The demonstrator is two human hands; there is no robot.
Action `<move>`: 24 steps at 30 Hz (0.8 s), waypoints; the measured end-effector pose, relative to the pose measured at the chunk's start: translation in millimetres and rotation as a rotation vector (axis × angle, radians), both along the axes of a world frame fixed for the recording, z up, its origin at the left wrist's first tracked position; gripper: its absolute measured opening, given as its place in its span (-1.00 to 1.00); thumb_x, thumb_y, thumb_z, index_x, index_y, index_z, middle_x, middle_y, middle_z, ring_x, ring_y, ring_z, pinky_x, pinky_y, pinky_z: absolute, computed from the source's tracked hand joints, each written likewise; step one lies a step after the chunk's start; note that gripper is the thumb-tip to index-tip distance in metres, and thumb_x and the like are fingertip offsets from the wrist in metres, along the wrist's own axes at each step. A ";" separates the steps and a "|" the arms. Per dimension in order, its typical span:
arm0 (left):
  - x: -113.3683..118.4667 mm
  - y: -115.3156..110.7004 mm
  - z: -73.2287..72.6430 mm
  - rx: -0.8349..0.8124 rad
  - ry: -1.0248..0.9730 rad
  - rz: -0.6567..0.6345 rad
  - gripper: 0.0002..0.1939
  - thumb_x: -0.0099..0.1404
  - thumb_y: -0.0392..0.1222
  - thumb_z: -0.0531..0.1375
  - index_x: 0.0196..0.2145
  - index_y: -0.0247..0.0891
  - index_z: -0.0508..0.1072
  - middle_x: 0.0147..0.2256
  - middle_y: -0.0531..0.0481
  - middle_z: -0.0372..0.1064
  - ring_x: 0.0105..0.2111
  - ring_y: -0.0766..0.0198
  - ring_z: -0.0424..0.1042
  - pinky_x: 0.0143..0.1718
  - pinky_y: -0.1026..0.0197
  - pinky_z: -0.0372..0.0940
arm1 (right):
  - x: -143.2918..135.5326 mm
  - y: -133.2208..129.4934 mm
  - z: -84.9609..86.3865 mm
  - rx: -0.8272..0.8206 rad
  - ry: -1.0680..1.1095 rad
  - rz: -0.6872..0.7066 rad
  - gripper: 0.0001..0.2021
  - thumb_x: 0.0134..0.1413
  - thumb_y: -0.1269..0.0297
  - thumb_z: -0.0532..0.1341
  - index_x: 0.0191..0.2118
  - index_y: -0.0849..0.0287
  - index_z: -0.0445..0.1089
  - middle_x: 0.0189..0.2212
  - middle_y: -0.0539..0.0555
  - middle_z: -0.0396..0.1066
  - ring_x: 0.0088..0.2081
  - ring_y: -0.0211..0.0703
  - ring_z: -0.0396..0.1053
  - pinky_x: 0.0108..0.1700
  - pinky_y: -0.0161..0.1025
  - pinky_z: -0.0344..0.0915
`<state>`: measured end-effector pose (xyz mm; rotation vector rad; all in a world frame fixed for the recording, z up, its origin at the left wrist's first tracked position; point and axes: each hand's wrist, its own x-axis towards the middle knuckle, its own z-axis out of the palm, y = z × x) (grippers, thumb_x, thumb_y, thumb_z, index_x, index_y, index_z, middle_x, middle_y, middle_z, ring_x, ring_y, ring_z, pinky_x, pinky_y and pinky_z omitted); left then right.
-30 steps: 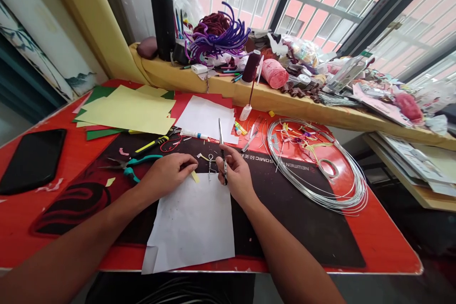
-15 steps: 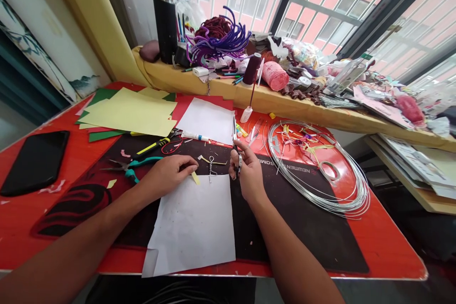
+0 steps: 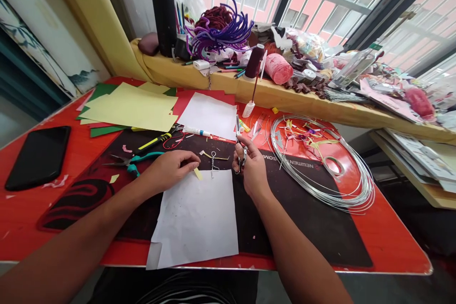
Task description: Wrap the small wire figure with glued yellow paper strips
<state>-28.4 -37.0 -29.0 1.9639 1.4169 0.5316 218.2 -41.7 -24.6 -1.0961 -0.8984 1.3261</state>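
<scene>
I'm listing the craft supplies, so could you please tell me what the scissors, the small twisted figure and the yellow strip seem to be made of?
Scissors: apparently smooth metal, from their silvery glint.
Small twisted figure: probably bare metal wire, being thin, silvery and looped at the top.
Yellow strip: likely matte paper, flat and without shine.
</scene>
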 end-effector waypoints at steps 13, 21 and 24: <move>-3.0 2.1 -5.9 -0.020 -0.059 -0.018 -0.72 0.30 -0.13 0.16 -0.11 -0.14 0.62 -0.11 -0.04 0.65 -0.15 0.11 0.57 -0.13 0.11 0.43 | -3.3 -1.6 -2.8 -0.018 -0.004 0.033 -0.54 0.14 0.04 0.44 0.10 0.08 0.46 -0.46 -0.14 0.31 -0.61 -0.37 0.20 -0.55 -0.30 0.06; -3.0 2.1 -6.3 -0.015 -0.051 -0.030 -0.72 0.31 -0.15 0.15 -0.11 -0.13 0.62 -0.10 -0.03 0.64 -0.14 0.11 0.57 -0.12 0.12 0.41 | -4.2 -2.6 -1.1 -0.040 0.001 0.046 -0.50 0.11 0.02 0.45 0.10 0.11 0.46 -0.47 -0.14 0.32 -0.61 -0.37 0.22 -0.55 -0.31 0.05; -2.3 2.3 -6.2 -0.004 -0.050 -0.038 -0.72 0.30 -0.16 0.14 -0.12 -0.15 0.61 -0.12 -0.03 0.64 -0.18 0.12 0.56 -0.17 0.13 0.41 | -4.0 -2.0 -2.7 -0.018 -0.008 0.040 -0.50 0.12 0.03 0.45 0.11 0.11 0.46 -0.47 -0.14 0.31 -0.61 -0.37 0.21 -0.54 -0.31 0.07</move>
